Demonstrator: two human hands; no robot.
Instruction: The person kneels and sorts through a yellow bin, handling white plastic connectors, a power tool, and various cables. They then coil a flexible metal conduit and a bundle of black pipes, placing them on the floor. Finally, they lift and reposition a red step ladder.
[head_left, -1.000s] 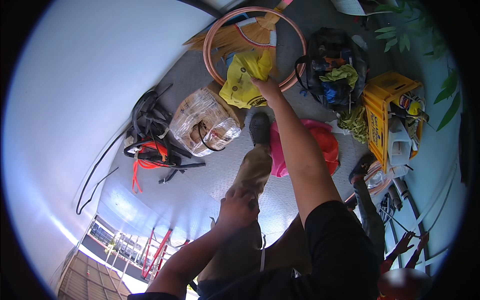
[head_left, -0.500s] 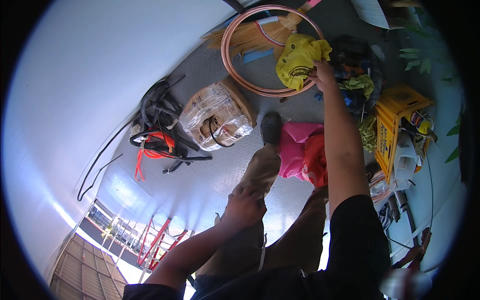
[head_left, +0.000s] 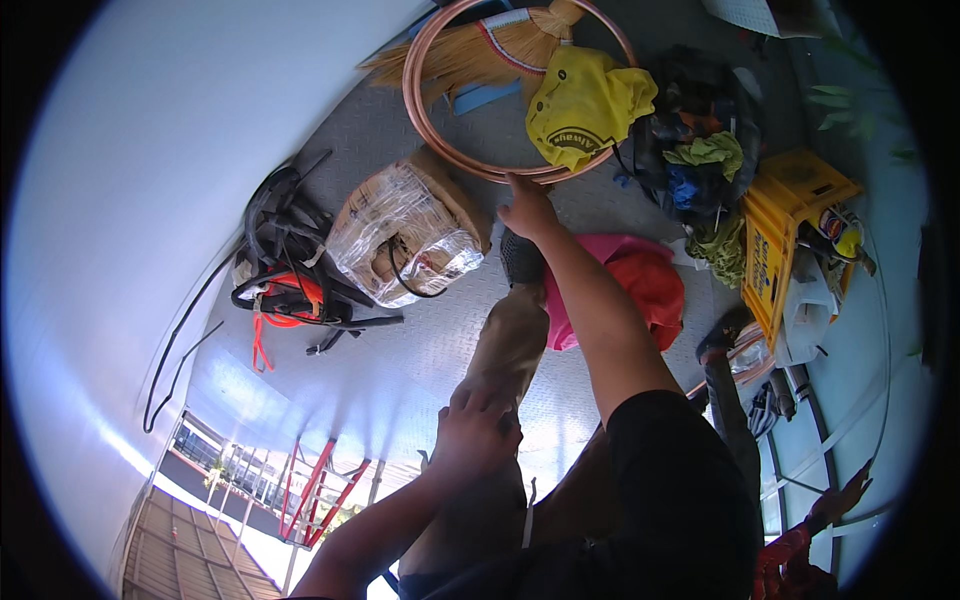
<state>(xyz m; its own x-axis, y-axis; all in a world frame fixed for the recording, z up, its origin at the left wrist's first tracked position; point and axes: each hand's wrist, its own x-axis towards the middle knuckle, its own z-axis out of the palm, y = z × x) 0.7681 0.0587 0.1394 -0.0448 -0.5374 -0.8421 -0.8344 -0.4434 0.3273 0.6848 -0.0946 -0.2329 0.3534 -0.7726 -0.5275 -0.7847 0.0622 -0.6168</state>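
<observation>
My right hand (head_left: pixel 526 208) reaches forward and grips the near edge of a coil of copper tube (head_left: pixel 425 120) that lies on the grey floor. Inside the coil lies a crumpled yellow cloth (head_left: pixel 585 105), free of my hand. A straw broom head (head_left: pixel 470 55) sticks under the coil's far side. My left hand (head_left: pixel 475 432) rests flat on my left knee, fingers spread, holding nothing. My left foot (head_left: pixel 520 258) stands just below the right hand.
A plastic-wrapped cardboard box (head_left: pixel 400 235) sits left of my hand, with a tangle of black cables and an orange strap (head_left: pixel 285 285) beyond it. A pink and red bag (head_left: pixel 645 285), a dark bag of clothes (head_left: pixel 700 145) and a yellow crate (head_left: pixel 785 235) lie to the right.
My right hand let go of the yellow cloth, which now lies inside the coil, and moved to the coil's near edge. The left hand stayed on the knee.
</observation>
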